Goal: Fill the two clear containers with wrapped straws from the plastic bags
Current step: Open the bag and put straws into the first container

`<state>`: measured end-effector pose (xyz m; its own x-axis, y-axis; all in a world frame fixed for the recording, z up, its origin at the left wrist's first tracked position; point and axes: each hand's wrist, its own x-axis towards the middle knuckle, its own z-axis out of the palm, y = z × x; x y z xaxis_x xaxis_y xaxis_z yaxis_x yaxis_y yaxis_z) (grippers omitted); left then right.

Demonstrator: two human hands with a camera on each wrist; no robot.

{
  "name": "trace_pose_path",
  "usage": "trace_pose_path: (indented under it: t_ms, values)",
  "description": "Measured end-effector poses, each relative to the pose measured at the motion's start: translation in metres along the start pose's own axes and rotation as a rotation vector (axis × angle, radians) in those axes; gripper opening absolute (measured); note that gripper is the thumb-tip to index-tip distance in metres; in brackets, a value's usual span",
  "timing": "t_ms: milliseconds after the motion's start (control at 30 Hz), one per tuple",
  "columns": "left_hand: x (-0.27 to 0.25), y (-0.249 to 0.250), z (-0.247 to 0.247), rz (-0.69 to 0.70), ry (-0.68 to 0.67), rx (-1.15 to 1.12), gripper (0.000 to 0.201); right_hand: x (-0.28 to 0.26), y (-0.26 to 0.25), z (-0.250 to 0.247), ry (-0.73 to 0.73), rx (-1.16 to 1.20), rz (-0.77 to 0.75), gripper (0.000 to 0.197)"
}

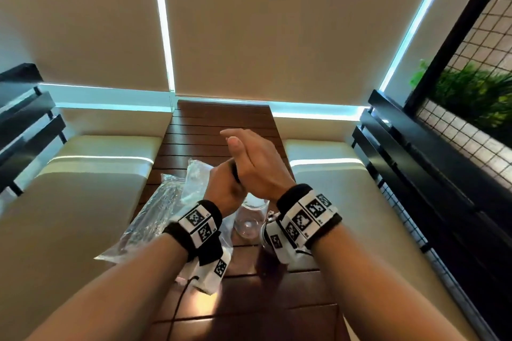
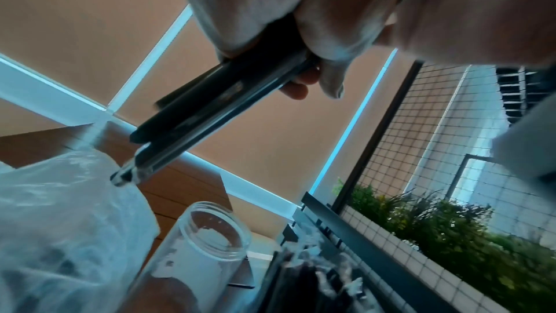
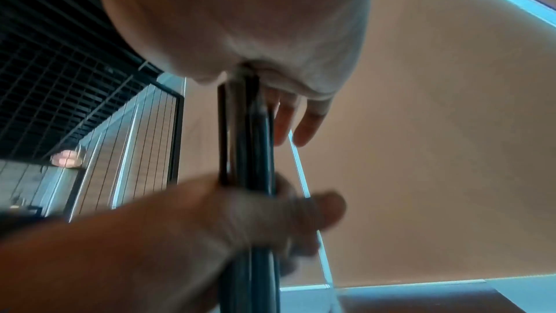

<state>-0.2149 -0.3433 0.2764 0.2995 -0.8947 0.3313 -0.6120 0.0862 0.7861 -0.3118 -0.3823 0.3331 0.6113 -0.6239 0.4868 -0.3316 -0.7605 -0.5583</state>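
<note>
Near edge of the dark brown slatted wooden table (image 1: 277,293): bare boards, both forearms over them.

Next in, toward the right edge: an empty clear round plastic container (image 1: 250,219), upright, mouth open. Beside it on the right, a second clear container (image 2: 316,280), already stuffed with dark wrapped straws; blurred, mostly hidden under the right wrist.

Left edge, level with these: two crinkled clear plastic bags (image 1: 155,213) lying flat, the farther one rumpled upward.

Above the containers: left hand (image 1: 225,188) clenched round a bundle of long dark straws in clear wrappers (image 2: 192,123). Right hand (image 1: 255,163) with fingers straight, released, palm flat on the bundle's upper ends, likely tapping them level.

Key relation: bundle's long axis runs near upright from right palm through left fist, lower tips free below it. Empty container sits below and slightly nearer the person than those tips; left hand is the carrier. Judged next: lower bundle, tips first, into that mouth.
</note>
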Motion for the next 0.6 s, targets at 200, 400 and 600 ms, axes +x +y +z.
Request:
trace_pose_path:
  t_ms: [200,400,600]
  values:
    - [0.002,0.006,0.019,0.078,-0.043,-0.046,0.02,-0.011,0.018,-0.005,0.022,-0.304,-0.013,0.035]
    - [0.0,0.028,0.043,0.015,-0.092,-0.149,0.016,-0.023,0.031,-0.029,0.153,-0.449,-0.04,0.025]
    - [-0.008,0.013,0.067,-0.091,-0.156,-0.311,0.016,-0.057,0.065,-0.045,0.072,-0.17,0.176,0.043]
